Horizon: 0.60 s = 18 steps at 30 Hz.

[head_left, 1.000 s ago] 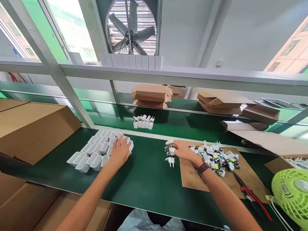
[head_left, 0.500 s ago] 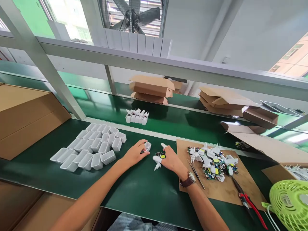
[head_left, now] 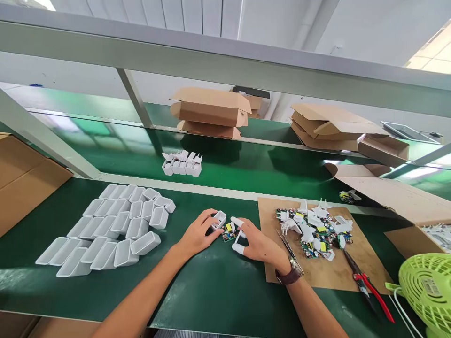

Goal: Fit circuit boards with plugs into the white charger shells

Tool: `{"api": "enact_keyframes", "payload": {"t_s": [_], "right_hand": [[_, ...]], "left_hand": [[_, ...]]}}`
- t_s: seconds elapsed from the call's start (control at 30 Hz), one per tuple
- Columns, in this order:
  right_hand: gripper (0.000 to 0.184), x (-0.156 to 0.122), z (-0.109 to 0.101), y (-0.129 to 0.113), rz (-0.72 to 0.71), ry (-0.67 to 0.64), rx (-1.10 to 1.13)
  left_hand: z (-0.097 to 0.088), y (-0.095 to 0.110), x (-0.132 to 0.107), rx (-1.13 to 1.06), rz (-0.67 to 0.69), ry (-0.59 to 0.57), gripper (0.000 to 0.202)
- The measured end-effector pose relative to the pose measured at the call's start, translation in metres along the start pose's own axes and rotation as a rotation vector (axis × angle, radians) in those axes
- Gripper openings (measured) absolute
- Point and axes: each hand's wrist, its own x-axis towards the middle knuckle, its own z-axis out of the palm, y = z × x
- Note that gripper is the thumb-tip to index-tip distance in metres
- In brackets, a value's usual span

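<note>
My left hand (head_left: pixel 200 233) is closed around a small white plastic case (head_left: pixel 220 218), its open end facing up and to the right. Just right of that case is a small circuit board (head_left: pixel 229 232) with a yellow part on it, close to my left thumb. My right hand (head_left: pixel 259 240), with white covers on thumb and forefinger, pinches a white plug piece (head_left: pixel 241 235) at the board's right end. Whether board and plug piece are joined is hard to see. Left of my hands, several empty white cases (head_left: pixel 105 225) lie in rows.
A brown board (head_left: pixel 278 277) at right carries a heap of circuit boards and plug pieces (head_left: pixel 315 230), tweezers (head_left: pixel 289 249) and red-handled pliers (head_left: pixel 366 286). A green fan (head_left: pixel 426 286) stands at far right. Filled cases (head_left: pixel 182 164) sit behind the ledge, near cardboard boxes (head_left: pixel 211 110).
My view has tilted down. The right hand has turned the plug piece, and the circuit board now lies close to the case in my left hand, which keeps its hold.
</note>
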Motion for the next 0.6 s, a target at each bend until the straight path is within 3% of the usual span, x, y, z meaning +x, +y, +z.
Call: {"api": "enact_keyframes", "payload": {"t_s": [0.1, 0.2, 0.3, 0.4, 0.6], "right_hand": [[0.067, 0.001, 0.002, -0.004, -0.072, -0.048, -0.040], [0.072, 0.006, 0.004, -0.006, 0.003, -0.005, -0.010], [0.072, 0.010, 0.007, -0.004, 0.068, 0.029, 0.006], [0.076, 0.011, 0.013, 0.002, 0.025, -0.002, 0.021], [0.075, 0.013, 0.026, 0.013, -0.053, 0.124, 0.075]], "left_hand": [[-0.004, -0.001, -0.002, -0.016, -0.035, 0.013, 0.034], [-0.006, -0.002, -0.003, -0.012, -0.132, 0.003, 0.052], [-0.009, -0.004, -0.004, -0.007, -0.209, -0.012, 0.056], [-0.011, -0.005, -0.008, -0.026, -0.237, -0.002, 0.059], [-0.012, -0.006, -0.010, -0.076, -0.277, 0.043, 0.069]]}}
